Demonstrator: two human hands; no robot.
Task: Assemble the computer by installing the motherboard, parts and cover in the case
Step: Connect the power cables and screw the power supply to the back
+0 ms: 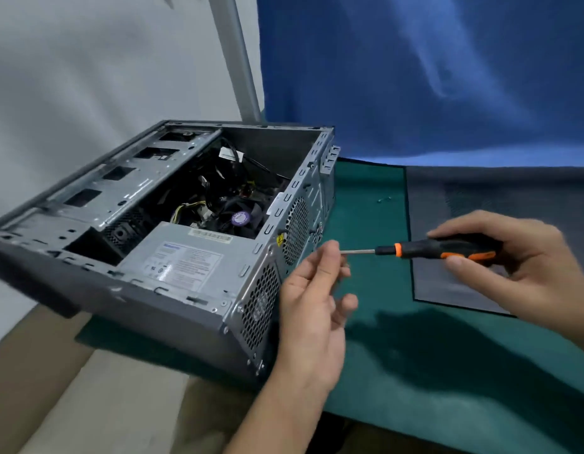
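Observation:
An open grey computer case (pixel 172 303) lies on its side at the left, its perforated rear panel facing right. Inside I see the power supply (pixel 186 260), black cables and a fan with a purple label (pixel 240 218). My right hand (pixel 513 260) grips the black and orange handle of a screwdriver (pixel 428 249), which points left toward the rear panel. My left hand (pixel 313 309) is beside the case's rear corner, and its thumb and forefinger pinch the screwdriver's metal tip. Whether a screw sits at the tip is hidden.
A green mat (pixel 376 204) covers the table under the case. A flat grey panel (pixel 464 198) lies on the mat at the right. Something small and metallic, perhaps a screw (pixel 384 200), rests on the mat. Blue cloth (pixel 415 77) hangs behind.

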